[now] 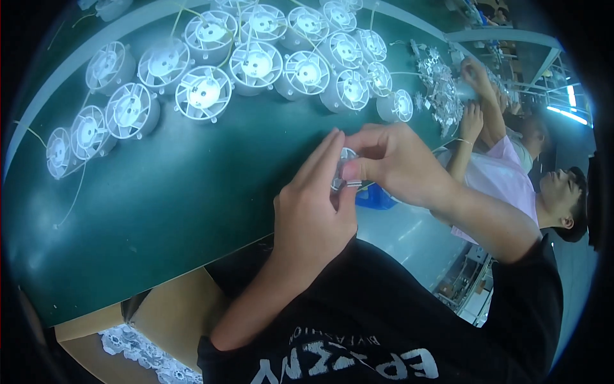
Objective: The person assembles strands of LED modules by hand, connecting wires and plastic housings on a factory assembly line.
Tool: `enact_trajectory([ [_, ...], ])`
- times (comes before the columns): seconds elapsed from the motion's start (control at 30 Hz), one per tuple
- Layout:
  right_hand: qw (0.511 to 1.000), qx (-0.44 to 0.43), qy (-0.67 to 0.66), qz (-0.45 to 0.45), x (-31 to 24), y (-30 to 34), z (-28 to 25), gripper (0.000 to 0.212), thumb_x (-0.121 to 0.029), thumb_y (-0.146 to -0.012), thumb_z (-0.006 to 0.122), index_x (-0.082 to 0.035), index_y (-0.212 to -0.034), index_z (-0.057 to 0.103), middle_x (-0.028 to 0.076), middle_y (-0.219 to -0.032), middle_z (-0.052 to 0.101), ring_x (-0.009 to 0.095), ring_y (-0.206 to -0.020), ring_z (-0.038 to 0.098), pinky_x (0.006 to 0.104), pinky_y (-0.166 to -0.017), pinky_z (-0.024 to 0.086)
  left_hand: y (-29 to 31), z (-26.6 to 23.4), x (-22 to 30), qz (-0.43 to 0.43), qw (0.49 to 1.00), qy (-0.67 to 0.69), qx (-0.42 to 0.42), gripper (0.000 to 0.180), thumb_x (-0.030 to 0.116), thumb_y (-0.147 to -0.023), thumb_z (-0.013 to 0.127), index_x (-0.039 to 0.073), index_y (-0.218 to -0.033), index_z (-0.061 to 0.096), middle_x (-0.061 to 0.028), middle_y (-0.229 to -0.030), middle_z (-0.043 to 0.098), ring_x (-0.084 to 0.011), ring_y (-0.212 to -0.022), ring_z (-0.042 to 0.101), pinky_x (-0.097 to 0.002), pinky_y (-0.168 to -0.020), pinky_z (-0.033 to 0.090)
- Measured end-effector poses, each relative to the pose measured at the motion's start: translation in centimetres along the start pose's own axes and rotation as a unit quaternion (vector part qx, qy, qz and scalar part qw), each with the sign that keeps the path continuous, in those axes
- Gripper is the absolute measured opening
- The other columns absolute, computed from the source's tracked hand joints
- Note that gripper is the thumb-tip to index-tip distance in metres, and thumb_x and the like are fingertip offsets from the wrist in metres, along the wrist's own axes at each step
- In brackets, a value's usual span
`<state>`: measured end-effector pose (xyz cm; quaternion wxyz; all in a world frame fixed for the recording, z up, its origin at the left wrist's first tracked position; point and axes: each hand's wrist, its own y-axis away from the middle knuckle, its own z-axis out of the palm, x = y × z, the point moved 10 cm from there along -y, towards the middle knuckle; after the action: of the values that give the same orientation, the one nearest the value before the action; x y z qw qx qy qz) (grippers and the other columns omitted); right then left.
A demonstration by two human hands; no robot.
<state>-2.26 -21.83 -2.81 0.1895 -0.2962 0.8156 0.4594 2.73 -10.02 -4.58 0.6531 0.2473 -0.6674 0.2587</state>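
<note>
The left hand (312, 203) grips a small pale part (346, 155), seemingly to steady it; the right hand (407, 161) pinches it between thumb and fingers.

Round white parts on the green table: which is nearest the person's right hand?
The rightmost white part, at the group's end beside the silvery pile. It sits just beyond the right hand; the rest of the group stands farther left.

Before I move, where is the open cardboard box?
In the head view, the cardboard box is at lower left, by the near edge of the green tabletop, left of the left forearm.
</note>
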Motion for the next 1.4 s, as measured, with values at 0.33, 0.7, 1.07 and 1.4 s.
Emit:
enact_trajectory([
  [0.33,0.998,-0.01,0.041,0.049,-0.4,0.1,-0.3,0.025,-0.008,-0.083,0.081,0.005,-0.105,0.076,0.006,-0.078,0.071,0.01,-0.066,0.058,0.0221,-0.064,0.049,0.3,-0.2,0.3,0.024,1.0,-0.009,-0.009,0.052,-0.004,-0.082,0.072,-0.01,-0.133,0.058,-0.0243,-0.128,0.068,-0.0308,-0.088,0.073,-0.0326,-0.07,0.06],
  [0.7,0.996,0.011,0.052,0.065,0.1,0.1,-0.5,0.024,-0.002,-0.082,0.079,0.006,-0.104,0.075,0.007,-0.081,0.071,0.011,-0.069,0.061,0.0238,-0.065,0.052,-1.6,-0.4,-0.2,-0.082,0.987,0.072,-0.114,0.036,0.005,-0.088,0.071,-0.011,-0.12,0.063,-0.0245,-0.109,0.072,-0.0325,-0.076,0.069,-0.0377,-0.067,0.056],
  [1.07,0.993,0.0,0.031,0.115,0.5,0.0,-0.4,0.022,-0.003,-0.082,0.08,0.005,-0.102,0.075,0.007,-0.081,0.071,0.01,-0.069,0.061,0.0229,-0.066,0.051,-3.9,0.3,-1.0,-0.164,0.944,-0.025,-0.285,0.054,0.012,-0.087,0.076,-0.012,-0.133,0.06,-0.0202,-0.1,0.075,-0.0159,-0.064,0.066,-0.0271,-0.054,0.045],
  [1.4,0.993,-0.021,0.078,0.09,0.2,-0.3,-0.4,0.017,-0.002,-0.082,0.078,0.004,-0.097,0.075,0.005,-0.077,0.071,0.009,-0.068,0.06,0.0211,-0.066,0.05,-2.7,0.8,-1.6,-0.173,0.951,0.134,-0.218,0.041,0.013,-0.091,0.069,-0.015,-0.121,0.064,-0.0286,-0.112,0.072,-0.0393,-0.09,0.072,-0.0439,-0.08,0.057],
])
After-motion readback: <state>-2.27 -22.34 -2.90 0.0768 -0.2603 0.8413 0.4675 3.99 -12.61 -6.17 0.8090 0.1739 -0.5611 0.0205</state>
